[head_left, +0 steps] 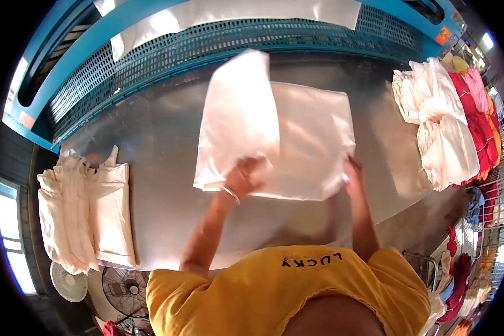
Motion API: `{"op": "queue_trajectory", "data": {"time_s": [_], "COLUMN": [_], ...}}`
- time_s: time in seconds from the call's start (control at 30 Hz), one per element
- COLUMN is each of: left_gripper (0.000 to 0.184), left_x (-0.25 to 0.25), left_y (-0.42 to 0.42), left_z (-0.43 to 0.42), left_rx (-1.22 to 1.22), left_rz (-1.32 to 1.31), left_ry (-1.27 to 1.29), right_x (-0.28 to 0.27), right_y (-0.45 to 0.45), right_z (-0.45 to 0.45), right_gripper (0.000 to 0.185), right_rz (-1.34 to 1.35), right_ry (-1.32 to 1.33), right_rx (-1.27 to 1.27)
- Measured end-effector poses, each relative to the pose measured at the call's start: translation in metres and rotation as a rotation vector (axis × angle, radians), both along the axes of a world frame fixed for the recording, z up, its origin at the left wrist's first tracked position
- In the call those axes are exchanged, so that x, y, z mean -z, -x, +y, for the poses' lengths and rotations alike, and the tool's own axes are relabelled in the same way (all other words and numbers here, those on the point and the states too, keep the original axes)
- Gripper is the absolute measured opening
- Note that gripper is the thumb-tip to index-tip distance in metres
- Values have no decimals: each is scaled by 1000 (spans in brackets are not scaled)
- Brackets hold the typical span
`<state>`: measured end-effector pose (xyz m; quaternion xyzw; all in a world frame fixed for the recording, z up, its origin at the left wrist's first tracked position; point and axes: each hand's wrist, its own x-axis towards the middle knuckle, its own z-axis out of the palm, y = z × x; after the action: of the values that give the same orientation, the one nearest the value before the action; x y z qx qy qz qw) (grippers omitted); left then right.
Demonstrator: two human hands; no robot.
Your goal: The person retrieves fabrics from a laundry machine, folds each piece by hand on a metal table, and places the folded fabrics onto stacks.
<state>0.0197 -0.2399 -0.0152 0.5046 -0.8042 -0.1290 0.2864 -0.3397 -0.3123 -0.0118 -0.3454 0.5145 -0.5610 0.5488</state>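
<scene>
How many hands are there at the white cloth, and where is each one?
2. The left hand, blurred and with a bracelet at its wrist, is over the lower left part of the white cloth. The right hand is at its right edge.

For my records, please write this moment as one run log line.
left hand: over white cloth, blurred | right hand: at cloth's right edge | cloth: partly folded, on metal table | cloth stacks: left and right
</scene>
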Motion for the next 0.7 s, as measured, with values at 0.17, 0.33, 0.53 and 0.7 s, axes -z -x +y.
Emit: {"op": "queue_trajectory", "data": {"time_s": [0.17,0.33,0.53,0.7], "left_gripper": [54,23,46,31], "left_x": [-2,-6,2,-19], "left_y": [132,104,49,-24], "left_z": [49,98,160,127], "left_rx": [-596,-1102,-1324,-1209], "left_rz": [130,725,1279,1555], "left_ry": [-285,-484,-26,-235], "right_x": [-121,-79,22,17], "right_y": [-144,-136,-105,-215], "right_z": [-17,-25,-61,-103], "right_gripper": [36,36,62,21], "right_rz": [-52,78,-64,22], "right_ry": [163,186,-288,-248], "right_rx": [-609,-781,-591,-769]}}
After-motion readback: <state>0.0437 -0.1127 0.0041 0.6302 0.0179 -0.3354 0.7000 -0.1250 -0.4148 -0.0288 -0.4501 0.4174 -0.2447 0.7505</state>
